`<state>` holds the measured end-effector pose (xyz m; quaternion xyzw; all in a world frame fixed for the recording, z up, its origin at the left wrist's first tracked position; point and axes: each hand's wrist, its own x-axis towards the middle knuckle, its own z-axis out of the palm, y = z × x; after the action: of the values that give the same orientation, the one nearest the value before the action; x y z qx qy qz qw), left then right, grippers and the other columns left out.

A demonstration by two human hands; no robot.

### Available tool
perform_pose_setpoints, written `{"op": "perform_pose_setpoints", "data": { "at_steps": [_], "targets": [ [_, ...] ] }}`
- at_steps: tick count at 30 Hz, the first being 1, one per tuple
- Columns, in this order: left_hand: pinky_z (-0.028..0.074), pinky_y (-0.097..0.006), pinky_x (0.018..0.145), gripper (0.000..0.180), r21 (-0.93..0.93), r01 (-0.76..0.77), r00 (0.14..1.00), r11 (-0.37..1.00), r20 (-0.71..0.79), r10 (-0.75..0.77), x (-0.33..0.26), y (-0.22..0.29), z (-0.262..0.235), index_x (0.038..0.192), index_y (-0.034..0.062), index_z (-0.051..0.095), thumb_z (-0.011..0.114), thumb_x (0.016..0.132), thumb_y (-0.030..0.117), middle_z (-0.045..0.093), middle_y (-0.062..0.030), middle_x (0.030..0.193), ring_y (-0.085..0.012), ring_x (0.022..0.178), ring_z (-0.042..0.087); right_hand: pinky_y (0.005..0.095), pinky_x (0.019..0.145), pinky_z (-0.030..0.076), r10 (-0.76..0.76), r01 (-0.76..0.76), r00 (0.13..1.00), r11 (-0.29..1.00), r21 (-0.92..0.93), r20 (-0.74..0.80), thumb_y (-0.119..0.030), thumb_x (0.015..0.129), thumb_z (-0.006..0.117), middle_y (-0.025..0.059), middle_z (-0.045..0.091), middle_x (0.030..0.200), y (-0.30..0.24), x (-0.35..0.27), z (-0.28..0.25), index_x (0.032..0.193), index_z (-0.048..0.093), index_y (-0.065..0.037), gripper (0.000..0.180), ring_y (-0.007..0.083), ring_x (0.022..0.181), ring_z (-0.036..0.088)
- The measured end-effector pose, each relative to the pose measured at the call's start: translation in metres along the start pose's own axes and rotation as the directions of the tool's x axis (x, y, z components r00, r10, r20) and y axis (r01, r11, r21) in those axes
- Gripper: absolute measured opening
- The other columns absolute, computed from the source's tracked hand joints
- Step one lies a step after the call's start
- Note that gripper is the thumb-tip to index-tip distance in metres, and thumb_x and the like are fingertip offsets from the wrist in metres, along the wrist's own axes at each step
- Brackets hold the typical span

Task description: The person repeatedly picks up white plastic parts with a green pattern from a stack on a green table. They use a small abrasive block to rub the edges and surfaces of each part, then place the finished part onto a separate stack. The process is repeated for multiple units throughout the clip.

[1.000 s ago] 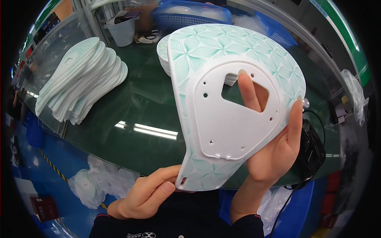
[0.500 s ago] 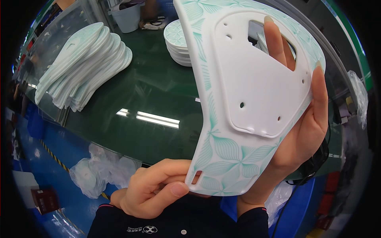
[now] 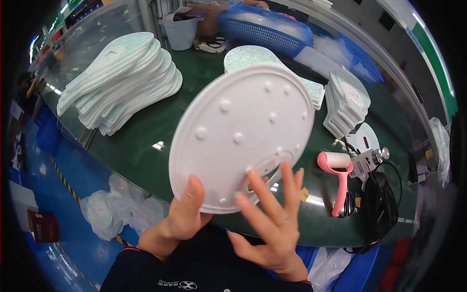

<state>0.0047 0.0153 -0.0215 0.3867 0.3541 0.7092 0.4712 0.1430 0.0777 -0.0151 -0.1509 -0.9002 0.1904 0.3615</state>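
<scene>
A white oval plastic plate [image 3: 243,121] with a raised rim and several round bumps is tilted up in front of me. My left hand [image 3: 182,214] grips its lower left edge, thumb on the near face and the other fingers hidden behind. Beside the plate's lower right edge, my right hand [image 3: 272,224] has its fingers spread. Its fingertips are close to a small cutout [image 3: 265,177] there; whether they touch the plate I cannot tell.
Green-patterned white panels are stacked at left [image 3: 116,78], far middle [image 3: 250,56] and right [image 3: 348,97]. A pink-handled roller [image 3: 338,180], a black pouch [image 3: 381,207] and a metal-knobbed tool [image 3: 374,155] lie on the green table [image 3: 136,151]. Blue baskets [image 3: 267,31] stand behind.
A plain bumped face now shows instead of the patterned panel face; I cannot tell if it is the same piece. My right hand has come down and left, fingers spread. The view has shifted.
</scene>
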Motion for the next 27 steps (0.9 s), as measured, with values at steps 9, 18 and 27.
{"op": "perform_pose_setpoints", "data": {
  "at_steps": [9, 18, 27],
  "targets": [
    [0.036, -0.045, 0.089, 0.06, -0.373, 0.052, 0.999, 0.926, 0.007, -0.053, 0.007, 0.017, 0.003, 0.129, 0.0036, 0.019, 0.023, 0.087, 0.046, 0.031, -0.017, 0.127, -0.0305, 0.114, 0.036, 0.0425, 0.097, 0.025, 0.608, -0.183, 0.793, 0.294, 0.938, -0.035, -0.044, 0.074, 0.055, 0.0192, 0.026, 0.129, 0.029, -0.049, 0.0, 0.127, 0.015, 0.004, 0.082, 0.0305, 0.119, 0.029],
    [0.034, -0.041, 0.093, 0.064, -0.25, 0.147, 0.989, 0.957, 0.029, -0.144, 0.004, 0.016, 0.006, 0.129, 0.0009, 0.016, 0.025, 0.086, 0.048, 0.029, -0.0186, 0.127, -0.0292, 0.115, 0.035, 0.0486, 0.093, 0.031, 0.438, -0.299, 0.847, -0.073, 0.951, 0.3, -0.039, 0.08, 0.049, 0.0191, 0.024, 0.13, 0.021, -0.06, -0.001, 0.129, 0.013, 0.0, 0.073, 0.0353, 0.116, 0.031],
    [0.026, -0.035, 0.095, 0.076, 0.264, -0.174, 0.979, 0.949, -0.053, 0.195, 0.018, 0.017, 0.001, 0.131, -0.0007, 0.003, 0.048, 0.082, 0.037, 0.025, -0.0209, 0.13, -0.0265, 0.118, 0.032, 0.0535, 0.091, 0.031, 0.316, -0.095, 0.922, -0.379, 0.921, 0.225, -0.044, 0.087, 0.025, 0.0213, 0.021, 0.131, 0.029, -0.035, -0.001, 0.131, 0.009, -0.007, 0.06, 0.0403, 0.118, 0.027]
  ]
}}
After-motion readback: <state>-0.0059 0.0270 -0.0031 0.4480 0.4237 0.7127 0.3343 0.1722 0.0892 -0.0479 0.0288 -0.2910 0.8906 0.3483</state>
